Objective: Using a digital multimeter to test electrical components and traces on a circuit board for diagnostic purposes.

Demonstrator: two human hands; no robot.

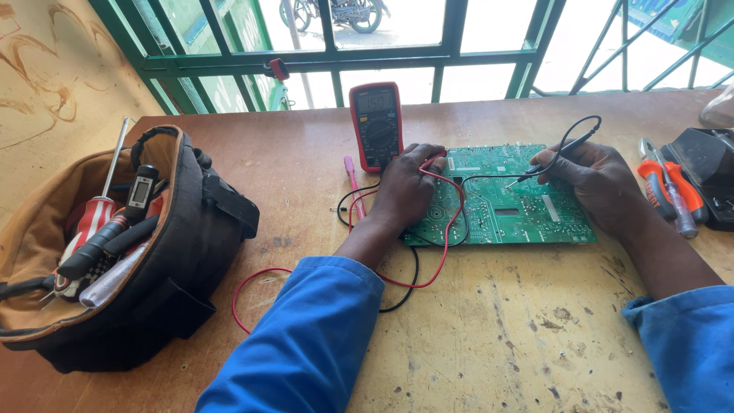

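A green circuit board (pixel 505 206) lies flat on the wooden table (pixel 474 336). My left hand (pixel 405 191) rests on the board's left edge and grips a red test probe (pixel 434 159), tip down on the board. My right hand (pixel 600 183) holds a black test probe (pixel 547 162) like a pen, its tip touching the board's upper middle. Red and black leads (pixel 428 260) loop across the table to a red multimeter (pixel 376 125) standing just behind the board, its screen lit with digits.
An open black tool bag (pixel 153 260) with screwdrivers and a tester sits at the left. A pink-handled tool (pixel 353 183) lies beside the meter. Orange-handled pliers (pixel 673 191) and a black case (pixel 707 172) lie at the right. Green window bars (pixel 352 57) stand behind.
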